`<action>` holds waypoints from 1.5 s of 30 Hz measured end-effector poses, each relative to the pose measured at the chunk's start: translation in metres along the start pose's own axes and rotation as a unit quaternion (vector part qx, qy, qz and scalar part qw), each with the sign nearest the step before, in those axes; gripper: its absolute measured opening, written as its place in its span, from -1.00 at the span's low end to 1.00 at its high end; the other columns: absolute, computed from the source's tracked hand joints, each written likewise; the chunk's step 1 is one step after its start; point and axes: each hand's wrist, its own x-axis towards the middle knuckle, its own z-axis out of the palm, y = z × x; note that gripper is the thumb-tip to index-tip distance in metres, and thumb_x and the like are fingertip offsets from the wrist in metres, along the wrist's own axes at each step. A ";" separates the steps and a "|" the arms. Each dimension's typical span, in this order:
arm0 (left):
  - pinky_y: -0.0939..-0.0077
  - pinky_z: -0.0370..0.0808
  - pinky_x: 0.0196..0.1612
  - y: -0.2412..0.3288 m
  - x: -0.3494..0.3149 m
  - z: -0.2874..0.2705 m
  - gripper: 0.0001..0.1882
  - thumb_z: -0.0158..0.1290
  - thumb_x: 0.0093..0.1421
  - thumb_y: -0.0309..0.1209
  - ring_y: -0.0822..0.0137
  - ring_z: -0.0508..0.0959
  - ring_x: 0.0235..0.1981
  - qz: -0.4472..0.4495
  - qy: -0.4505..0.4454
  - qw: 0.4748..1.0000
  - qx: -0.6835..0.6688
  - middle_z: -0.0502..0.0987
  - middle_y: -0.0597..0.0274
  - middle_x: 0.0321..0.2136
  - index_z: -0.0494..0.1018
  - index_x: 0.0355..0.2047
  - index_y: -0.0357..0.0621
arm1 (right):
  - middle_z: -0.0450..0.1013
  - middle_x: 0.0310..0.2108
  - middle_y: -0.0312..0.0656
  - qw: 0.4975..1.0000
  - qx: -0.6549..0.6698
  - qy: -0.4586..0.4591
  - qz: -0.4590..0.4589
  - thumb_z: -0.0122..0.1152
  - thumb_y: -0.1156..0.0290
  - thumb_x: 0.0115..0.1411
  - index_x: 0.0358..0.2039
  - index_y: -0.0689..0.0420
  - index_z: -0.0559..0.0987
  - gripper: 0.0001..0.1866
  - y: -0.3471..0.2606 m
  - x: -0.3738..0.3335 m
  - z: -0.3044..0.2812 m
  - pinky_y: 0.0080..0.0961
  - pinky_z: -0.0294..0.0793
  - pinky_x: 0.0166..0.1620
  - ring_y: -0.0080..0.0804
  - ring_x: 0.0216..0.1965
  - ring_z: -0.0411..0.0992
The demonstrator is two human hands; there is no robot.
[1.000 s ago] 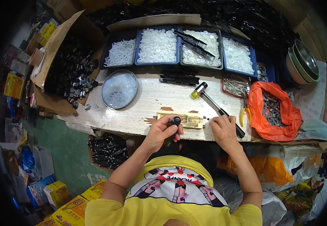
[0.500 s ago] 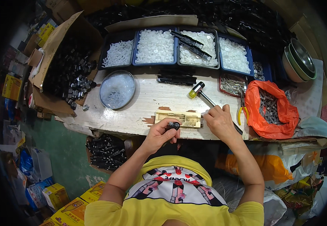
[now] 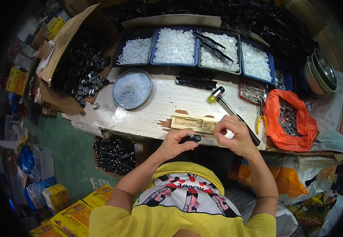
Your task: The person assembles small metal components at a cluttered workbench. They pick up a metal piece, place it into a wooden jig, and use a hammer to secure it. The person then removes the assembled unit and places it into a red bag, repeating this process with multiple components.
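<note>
Left hand [image 3: 175,143] pinched a small black part [image 3: 195,138] at the bench [image 3: 159,106] edge; right hand [image 3: 234,134] curled shut beside it, contents unclear. Keeping the part level would help.

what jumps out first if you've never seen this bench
The row of blue trays heaped with white parts along the back of the bench, then the orange bag at the right edge. Nearer, the left hand pinches a small black part beside the right hand, a hammer lying just behind.
</note>
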 end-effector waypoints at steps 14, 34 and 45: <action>0.65 0.36 -0.55 0.014 0.008 0.011 -0.83 0.12 0.02 -0.55 0.51 0.44 -0.58 0.132 -0.020 0.958 0.253 0.42 0.24 -0.54 0.43 -0.35 -0.31 | 0.36 -0.62 -0.26 0.988 -0.131 -0.079 -0.008 0.17 0.50 -0.18 -0.62 0.13 0.45 -0.93 -0.037 0.003 0.009 -0.40 0.12 -0.33 -0.37 -0.50 0.35; 0.55 0.46 -0.41 0.001 0.011 0.014 -0.78 0.12 0.05 -0.40 0.33 0.47 -0.44 -0.044 -0.033 0.993 -0.101 0.43 0.08 -0.46 0.41 -0.41 -0.35 | 0.33 -0.58 -0.20 0.826 -0.508 0.186 0.158 0.05 0.52 -0.05 -0.57 0.14 0.48 -0.96 0.089 -0.073 -0.057 -0.30 0.20 -0.34 -0.25 -0.43 0.32; 0.64 0.43 -0.39 0.004 0.006 0.010 -0.85 0.13 0.04 -0.53 0.47 0.46 -0.44 -0.018 -0.071 0.993 -0.092 0.46 0.21 -0.45 0.45 -0.37 -0.30 | 0.42 -0.58 -0.17 0.841 -0.481 0.133 0.209 0.14 0.47 -0.09 -0.57 0.18 0.47 -0.93 0.085 -0.071 -0.066 -0.33 0.29 -0.34 -0.30 -0.50 0.41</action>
